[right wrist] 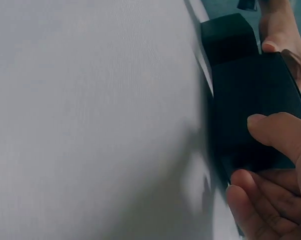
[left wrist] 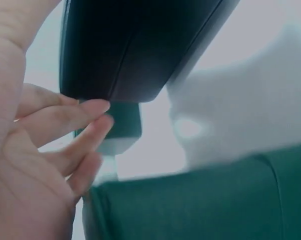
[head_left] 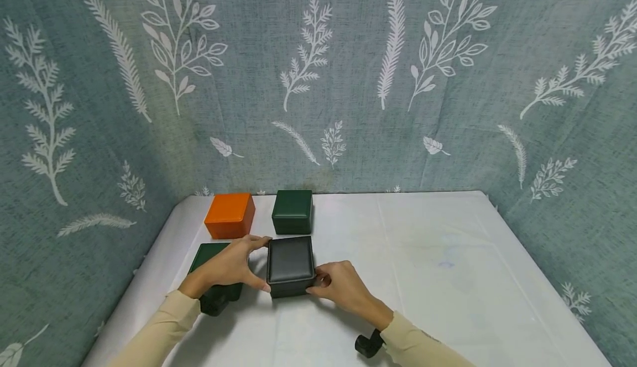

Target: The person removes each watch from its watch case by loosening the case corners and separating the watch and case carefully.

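1. The left hand (head_left: 233,263) and right hand (head_left: 344,288) are holding the black box (head_left: 291,261) by opposite sides.
2. It is sitting between them, near a green box (head_left: 292,212) on the desk (head_left: 448,278).

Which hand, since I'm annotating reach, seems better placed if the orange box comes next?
Probably the left hand: it is nearer the orange box, while the right hand is across the black box.

black box (head_left: 291,265), orange box (head_left: 229,215), green boxes (head_left: 292,212), white table (head_left: 448,284), white-leafed teal cloth (head_left: 363,157)
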The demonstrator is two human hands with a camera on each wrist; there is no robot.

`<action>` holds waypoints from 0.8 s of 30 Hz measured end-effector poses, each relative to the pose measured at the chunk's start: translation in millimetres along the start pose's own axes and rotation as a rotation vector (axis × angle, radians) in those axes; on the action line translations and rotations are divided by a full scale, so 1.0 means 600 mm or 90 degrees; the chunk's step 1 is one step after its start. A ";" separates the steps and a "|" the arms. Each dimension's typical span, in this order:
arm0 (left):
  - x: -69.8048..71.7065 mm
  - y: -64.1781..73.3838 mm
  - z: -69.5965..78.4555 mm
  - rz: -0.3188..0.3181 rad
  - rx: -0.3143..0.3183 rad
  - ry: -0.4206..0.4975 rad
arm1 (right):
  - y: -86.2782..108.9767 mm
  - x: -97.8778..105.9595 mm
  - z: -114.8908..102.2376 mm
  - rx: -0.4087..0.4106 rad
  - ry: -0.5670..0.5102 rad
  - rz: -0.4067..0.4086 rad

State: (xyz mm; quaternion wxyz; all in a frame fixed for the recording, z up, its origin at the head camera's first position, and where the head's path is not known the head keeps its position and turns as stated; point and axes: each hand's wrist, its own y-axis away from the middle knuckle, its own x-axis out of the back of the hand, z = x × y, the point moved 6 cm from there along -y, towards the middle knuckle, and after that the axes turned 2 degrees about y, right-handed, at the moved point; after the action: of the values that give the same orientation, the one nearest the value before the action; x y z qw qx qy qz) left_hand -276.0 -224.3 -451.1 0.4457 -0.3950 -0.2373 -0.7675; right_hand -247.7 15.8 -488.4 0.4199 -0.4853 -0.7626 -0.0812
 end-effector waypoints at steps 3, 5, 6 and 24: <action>-0.006 -0.006 0.004 -0.013 -0.012 0.039 | 0.004 0.009 0.004 0.004 0.001 0.009; -0.010 -0.009 0.008 -0.018 -0.024 0.060 | 0.006 0.014 0.008 0.005 0.007 0.009; -0.012 -0.011 0.010 -0.018 -0.030 0.069 | 0.008 0.017 0.010 0.005 0.011 0.008; -0.061 -0.060 0.070 -0.004 -0.111 0.152 | 0.062 0.077 0.050 -0.013 0.024 0.036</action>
State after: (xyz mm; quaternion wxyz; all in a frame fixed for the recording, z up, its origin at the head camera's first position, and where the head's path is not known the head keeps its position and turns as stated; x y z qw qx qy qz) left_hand -280.2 -158.6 -457.5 0.4325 -0.3374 -0.1161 -0.8280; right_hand -242.5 82.2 -485.0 0.4313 -0.5092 -0.7398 -0.0858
